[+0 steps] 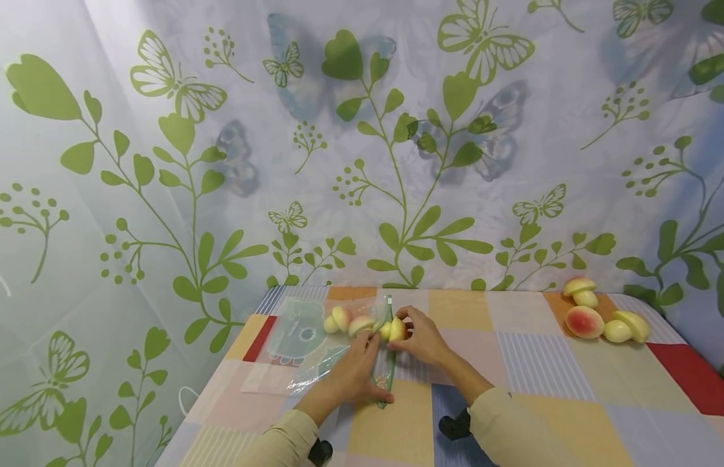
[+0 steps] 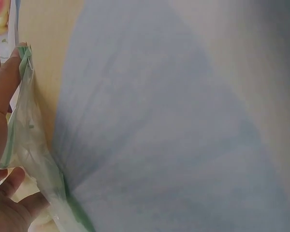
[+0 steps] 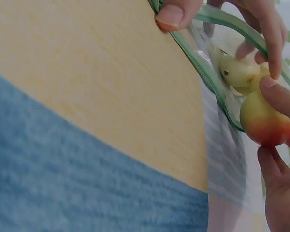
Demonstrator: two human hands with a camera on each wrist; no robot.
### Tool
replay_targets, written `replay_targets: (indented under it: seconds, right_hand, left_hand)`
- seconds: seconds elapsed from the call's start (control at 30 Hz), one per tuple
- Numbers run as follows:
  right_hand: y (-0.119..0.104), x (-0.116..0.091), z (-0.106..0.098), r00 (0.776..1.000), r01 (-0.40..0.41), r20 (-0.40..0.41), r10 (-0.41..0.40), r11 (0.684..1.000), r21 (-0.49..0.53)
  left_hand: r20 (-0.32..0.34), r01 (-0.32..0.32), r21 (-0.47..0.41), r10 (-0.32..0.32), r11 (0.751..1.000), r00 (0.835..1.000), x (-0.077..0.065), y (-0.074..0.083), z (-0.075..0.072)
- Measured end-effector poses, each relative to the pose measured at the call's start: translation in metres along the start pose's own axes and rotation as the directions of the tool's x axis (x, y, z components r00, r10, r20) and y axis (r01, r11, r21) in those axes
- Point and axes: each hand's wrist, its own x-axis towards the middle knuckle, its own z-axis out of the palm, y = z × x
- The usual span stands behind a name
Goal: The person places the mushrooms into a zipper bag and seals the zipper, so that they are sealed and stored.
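Observation:
A clear zip bag [image 1: 262, 378] with a green zip edge [image 1: 391, 370] lies on the table, its mouth facing right. My left hand [image 1: 352, 371] holds that mouth apart, thumb on the near end of the green edge and fingers farther up. Between thumb and fingers, my right hand [image 1: 426, 337] pinches a yellow-and-red toy mushroom [image 3: 265, 121] at the mouth; its stem end points into the bag. Two more toy mushrooms, one yellow [image 1: 338, 319] and one reddish [image 1: 360, 323], lie inside the bag, the latter partly covered by my left hand.
At the table's far right stand more toy mushrooms: one at the back [image 1: 582, 292], a red-capped one [image 1: 584, 322] and a yellow one [image 1: 630, 325]. A patchwork cloth [image 1: 531, 415] covers the table. Behind it hangs a leaf-and-butterfly curtain [image 1: 362, 214].

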Motion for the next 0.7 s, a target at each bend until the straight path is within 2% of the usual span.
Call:
replay_targets:
  seconds: [0.3,0.7]
  right_hand:
    - [0.0,-0.001,0.012,0.999,0.033,0.015,-0.033,0.999,0.013]
    - [0.002,0.0,0.016,0.998,0.066,0.014,-0.066,0.997,-0.027]
  left_hand:
    - [-0.056,-0.057,-0.026,0.055,0.998,0.997,-0.003,-0.001,0.001]
    - [-0.039,-0.051,-0.011,0.051,0.999,0.998,-0.001,-0.002,0.002]
